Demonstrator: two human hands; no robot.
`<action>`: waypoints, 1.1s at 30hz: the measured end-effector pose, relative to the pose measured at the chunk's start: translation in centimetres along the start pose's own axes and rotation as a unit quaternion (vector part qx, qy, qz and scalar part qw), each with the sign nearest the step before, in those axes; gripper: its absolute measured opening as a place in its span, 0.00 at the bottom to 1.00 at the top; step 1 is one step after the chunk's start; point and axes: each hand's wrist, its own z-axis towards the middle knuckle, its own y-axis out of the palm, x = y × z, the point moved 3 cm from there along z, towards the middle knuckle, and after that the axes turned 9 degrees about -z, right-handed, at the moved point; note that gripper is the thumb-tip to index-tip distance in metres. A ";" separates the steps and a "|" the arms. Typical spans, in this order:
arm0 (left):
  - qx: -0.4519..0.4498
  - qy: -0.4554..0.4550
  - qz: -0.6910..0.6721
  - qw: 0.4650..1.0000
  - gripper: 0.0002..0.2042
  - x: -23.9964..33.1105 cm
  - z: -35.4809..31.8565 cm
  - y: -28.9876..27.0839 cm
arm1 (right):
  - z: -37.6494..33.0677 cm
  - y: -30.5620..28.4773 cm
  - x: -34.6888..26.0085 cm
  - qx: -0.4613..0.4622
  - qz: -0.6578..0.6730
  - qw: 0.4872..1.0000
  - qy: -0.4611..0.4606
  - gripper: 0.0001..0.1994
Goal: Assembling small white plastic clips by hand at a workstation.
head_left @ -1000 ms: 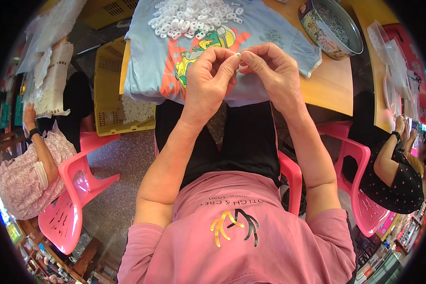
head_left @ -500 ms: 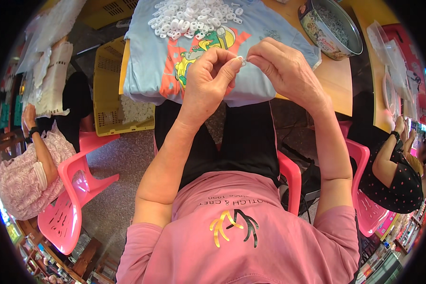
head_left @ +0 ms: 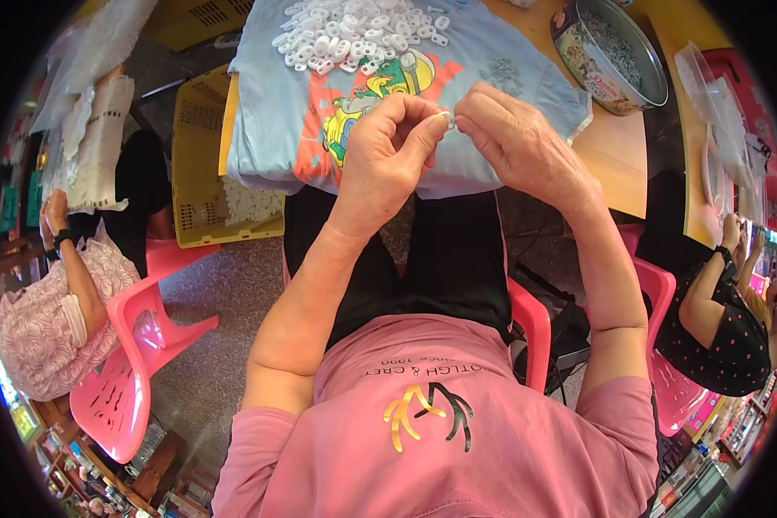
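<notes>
My left hand (head_left: pixel 388 151) and my right hand (head_left: pixel 514 142) meet fingertip to fingertip above the near table edge, pinching a small white plastic piece (head_left: pixel 447 119) between them. Under the hands lies a light blue printed cloth (head_left: pixel 276 129) spread over the table. A heap of small white plastic rings (head_left: pixel 358 34) sits on the cloth farther back. A small grey cluster of parts (head_left: pixel 502 73) lies on the cloth just beyond my right hand.
A round metal tin (head_left: pixel 613 52) with small pieces stands at the back right on the orange table (head_left: pixel 617 164). A yellow crate (head_left: pixel 211 164) sits left of the table. Pink chairs (head_left: pixel 134 345) and seated people are on both sides.
My right hand reached out toward the cloth half a second ago and has come back to meet my left hand. The left hand has stayed in place.
</notes>
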 end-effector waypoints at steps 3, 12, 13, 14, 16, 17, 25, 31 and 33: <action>-0.011 0.004 0.004 1.000 0.05 -0.1 0.1 0.0 | 0.0 -0.1 0.1 -0.005 0.005 1.000 -0.006 0.06; -0.019 -0.001 0.013 1.000 0.04 0.0 0.0 0.0 | -0.2 0.3 0.2 -0.022 0.021 0.999 0.010 0.07; -0.021 -0.003 0.012 1.000 0.04 0.0 0.0 0.0 | -0.2 0.3 0.2 -0.022 0.020 1.000 0.009 0.07; -0.023 -0.006 0.013 1.000 0.03 0.0 0.0 0.0 | -0.2 0.4 0.2 -0.019 0.023 1.000 0.008 0.07; -0.023 -0.003 0.016 1.000 0.03 0.0 0.0 0.1 | -0.3 0.3 0.2 -0.016 0.025 1.000 0.006 0.07; -0.023 -0.001 0.020 1.000 0.03 0.0 0.0 0.1 | -0.3 0.3 0.2 -0.019 0.030 0.999 0.007 0.07; -0.019 0.007 0.041 0.999 0.03 -0.2 0.0 0.2 | -0.4 0.6 0.4 -0.023 0.046 0.999 0.012 0.08; -0.020 -0.003 0.030 0.999 0.04 -0.1 0.1 0.2 | -0.3 0.1 0.3 -0.022 0.039 0.999 0.015 0.07; -0.018 -0.013 0.030 0.999 0.04 0.0 0.1 0.1 | 0.0 -0.4 0.6 -0.046 0.071 0.996 0.034 0.08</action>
